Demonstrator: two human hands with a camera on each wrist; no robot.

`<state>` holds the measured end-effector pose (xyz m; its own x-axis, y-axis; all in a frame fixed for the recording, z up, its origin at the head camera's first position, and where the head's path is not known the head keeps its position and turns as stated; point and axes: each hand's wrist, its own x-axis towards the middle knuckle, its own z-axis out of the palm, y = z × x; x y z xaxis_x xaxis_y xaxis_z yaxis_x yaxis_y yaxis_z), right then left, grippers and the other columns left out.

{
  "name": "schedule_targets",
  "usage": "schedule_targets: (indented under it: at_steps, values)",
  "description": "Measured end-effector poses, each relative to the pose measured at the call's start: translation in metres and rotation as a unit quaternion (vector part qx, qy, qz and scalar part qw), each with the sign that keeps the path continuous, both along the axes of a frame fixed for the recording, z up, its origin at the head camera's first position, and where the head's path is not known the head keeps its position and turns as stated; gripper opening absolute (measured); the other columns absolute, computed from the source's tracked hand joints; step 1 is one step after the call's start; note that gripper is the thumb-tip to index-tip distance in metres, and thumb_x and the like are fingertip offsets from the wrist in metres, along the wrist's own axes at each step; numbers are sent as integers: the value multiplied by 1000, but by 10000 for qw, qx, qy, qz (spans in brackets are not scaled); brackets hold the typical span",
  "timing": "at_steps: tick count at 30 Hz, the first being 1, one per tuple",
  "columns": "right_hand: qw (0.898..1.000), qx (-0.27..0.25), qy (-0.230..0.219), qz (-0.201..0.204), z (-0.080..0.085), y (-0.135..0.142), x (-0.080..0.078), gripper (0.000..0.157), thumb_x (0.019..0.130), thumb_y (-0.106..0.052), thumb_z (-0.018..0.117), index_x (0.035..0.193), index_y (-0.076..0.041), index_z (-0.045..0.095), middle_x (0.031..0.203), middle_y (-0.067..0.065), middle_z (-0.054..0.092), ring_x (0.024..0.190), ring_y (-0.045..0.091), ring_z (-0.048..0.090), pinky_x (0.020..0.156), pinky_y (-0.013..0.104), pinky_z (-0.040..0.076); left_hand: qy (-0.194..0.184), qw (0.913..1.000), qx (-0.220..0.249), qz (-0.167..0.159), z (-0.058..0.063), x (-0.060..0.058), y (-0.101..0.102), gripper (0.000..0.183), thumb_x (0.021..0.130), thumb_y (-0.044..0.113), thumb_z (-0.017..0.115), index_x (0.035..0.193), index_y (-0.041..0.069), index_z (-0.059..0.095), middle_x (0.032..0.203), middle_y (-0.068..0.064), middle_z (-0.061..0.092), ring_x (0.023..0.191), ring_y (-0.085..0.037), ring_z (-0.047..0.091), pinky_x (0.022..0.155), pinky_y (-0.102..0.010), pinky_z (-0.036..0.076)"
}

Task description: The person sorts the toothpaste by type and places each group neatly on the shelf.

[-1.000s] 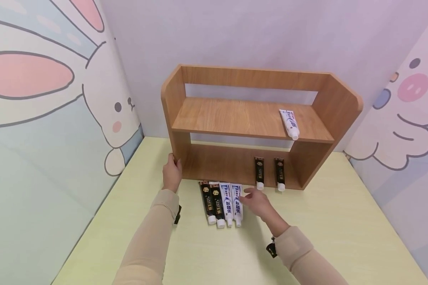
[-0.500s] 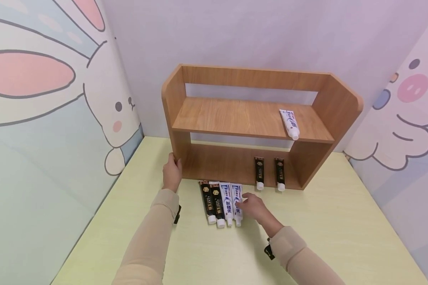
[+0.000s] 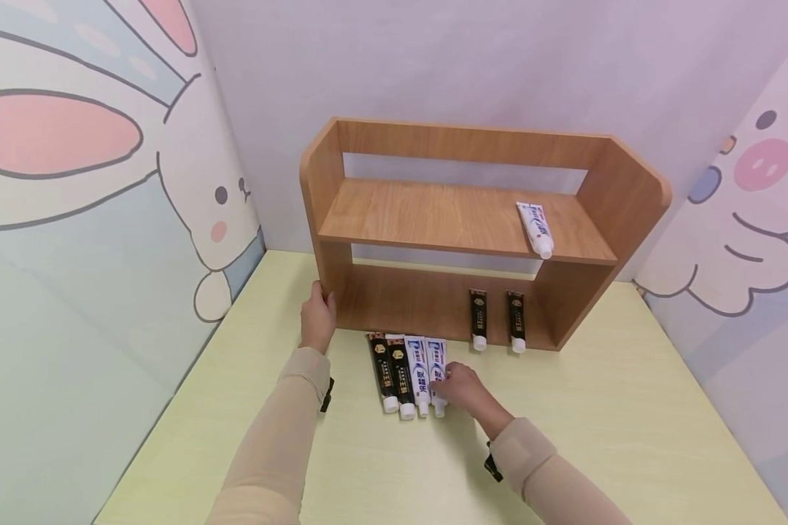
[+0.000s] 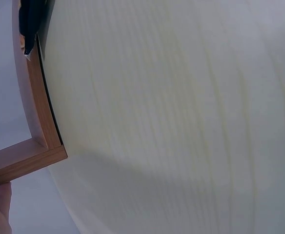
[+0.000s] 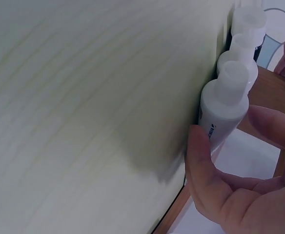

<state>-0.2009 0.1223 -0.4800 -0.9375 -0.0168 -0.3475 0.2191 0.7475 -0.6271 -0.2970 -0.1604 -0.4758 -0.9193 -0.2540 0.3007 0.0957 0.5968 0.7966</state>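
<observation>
My left hand [image 3: 317,319] grips the front edge of the left side panel of a wooden shelf [image 3: 400,310]; in the left wrist view only its fingers [image 4: 1,202] show at the panel. My right hand [image 3: 466,390] pinches the rightmost white toothpaste tube [image 3: 436,357] near its cap end, thumb and finger on opposite sides in the right wrist view. That tube lies on the table in front of the shelf. Beside it, in a row, lie another white toothpaste tube [image 3: 418,368] and two black toothpaste tubes, the inner one [image 3: 400,372] and the outer one [image 3: 382,372].
On the lower board, to the right, lie two black toothpaste tubes [image 3: 478,317] [image 3: 515,319] with caps jutting over the front edge. A white toothpaste tube [image 3: 534,226] lies on the upper board. Cartoon-printed walls flank the pale yellow table [image 3: 604,408].
My right hand has moved slightly down and left along the rightmost white tube, from beside its middle to nearer its cap, and has closed on it. The left hand stays on the panel.
</observation>
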Motion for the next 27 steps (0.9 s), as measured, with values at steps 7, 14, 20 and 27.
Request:
schedule_targets:
  at_steps: [7, 14, 20, 27]
  values:
    - [9998, 43, 156, 147, -1, -1, 2, 43, 85, -18, 74, 112, 11, 57, 86, 11, 57, 77, 24, 54, 65, 36, 49, -41, 9999, -95, 52, 0, -1, 0, 23, 102, 13, 51, 122, 0, 46, 112, -27, 62, 94, -39, 65, 78, -52, 54]
    - [9998, 28, 159, 120, -4, -1, 0, 33, 79, -13, 74, 99, 7, 57, 82, 11, 55, 74, 24, 53, 61, 34, 47, -88, 9999, -83, 57, -1, -1, 0, 24, 103, 14, 50, 122, 0, 45, 113, -26, 62, 95, -39, 65, 80, -52, 53]
    - [9999, -153, -49, -16, -7, 0, -3, 42, 80, -12, 75, 110, 10, 55, 87, 11, 56, 76, 24, 55, 62, 34, 50, -93, 9999, -72, 48, 1, 0, 0, 24, 102, 13, 51, 122, 0, 45, 113, -27, 62, 95, -39, 65, 80, -52, 53]
    - [9988, -443, -164, -98, -9, 0, -3, 41, 80, -10, 75, 110, 9, 54, 86, 12, 57, 71, 23, 57, 57, 32, 52, -88, 9999, -40, 43, 3, 2, 1, 24, 102, 11, 52, 122, -1, 45, 114, -27, 61, 97, -40, 64, 82, -53, 53]
